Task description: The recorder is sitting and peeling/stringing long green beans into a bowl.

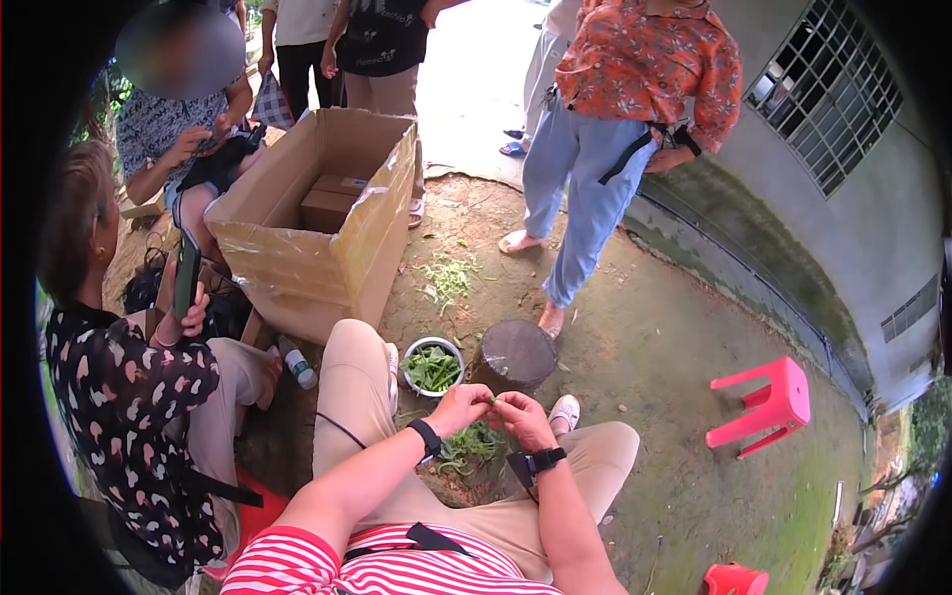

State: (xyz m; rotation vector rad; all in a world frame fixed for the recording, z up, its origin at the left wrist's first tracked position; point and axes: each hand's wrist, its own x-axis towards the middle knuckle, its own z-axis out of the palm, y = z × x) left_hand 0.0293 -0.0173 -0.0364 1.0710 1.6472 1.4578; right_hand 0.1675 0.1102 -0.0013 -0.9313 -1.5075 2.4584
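Both of my hands meet above the ground between my knees. My left hand (462, 409) and my right hand (523, 418) pinch a small piece of green stem (491, 400) between their fingertips. Under them lies a loose pile of leafy greens (473, 445), partly covered by my hands. Just beyond my left hand stands a round metal bowl (407, 378) with green leaves and cut stems (433, 367) in it. To the right of the bowl is a round wooden stump (519, 352).
A large open cardboard box (297, 290) with smaller boxes inside stands front left, a plastic bottle (299, 364) near it. Scattered green trimmings (449, 277) lie ahead. A seated person (126, 401) holds a phone at left; others stand ahead. A pink plastic stool (773, 401) is at right.
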